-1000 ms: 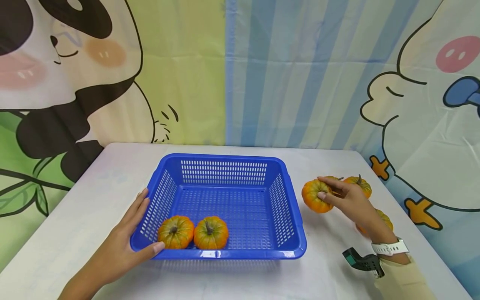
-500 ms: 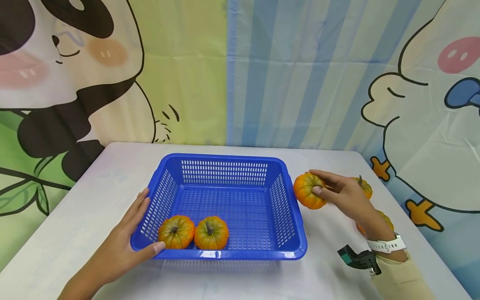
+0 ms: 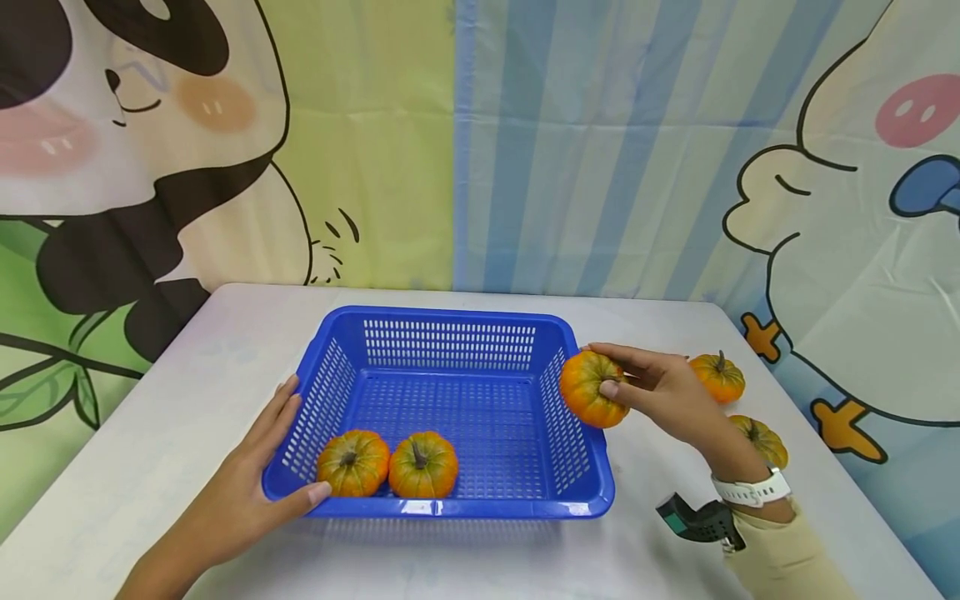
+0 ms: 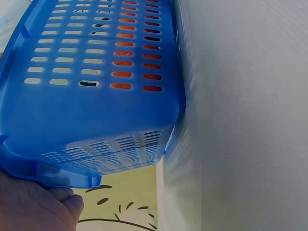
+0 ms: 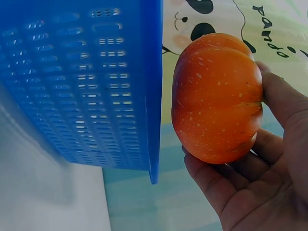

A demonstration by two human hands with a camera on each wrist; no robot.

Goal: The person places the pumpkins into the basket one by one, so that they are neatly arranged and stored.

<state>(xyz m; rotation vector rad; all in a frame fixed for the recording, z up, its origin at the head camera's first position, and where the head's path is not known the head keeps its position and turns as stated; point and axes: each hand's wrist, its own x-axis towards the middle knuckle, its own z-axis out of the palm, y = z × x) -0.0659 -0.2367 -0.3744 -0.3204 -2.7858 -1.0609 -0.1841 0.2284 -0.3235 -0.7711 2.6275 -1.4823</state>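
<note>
My right hand [image 3: 660,396] holds a small orange pumpkin [image 3: 592,389] above the right rim of a blue plastic basket [image 3: 480,507], thumb on its top side and fingers beneath and behind. In the right wrist view the pumpkin [image 5: 216,98] is beside the basket's outer wall [image 5: 86,86], apart from it. My left hand [image 3: 232,487] rests against the basket's front left corner, its fingers straight along the left side and the thumb over the front rim. Inside the basket, two pumpkins, a left one [image 3: 352,463] and a right one [image 3: 422,465], sit side by side near the front.
To the right on the white table [image 3: 637,533], a far pumpkin [image 3: 717,377] and a nearer pumpkin [image 3: 759,440] lie past my right hand. A patterned curtain [image 3: 555,150] hangs behind the table. A dark device [image 3: 701,521] is strapped at my right wrist.
My right hand has carried the pumpkin leftward from the table's right side to the basket's right rim. The left hand and the basket have stayed in place.
</note>
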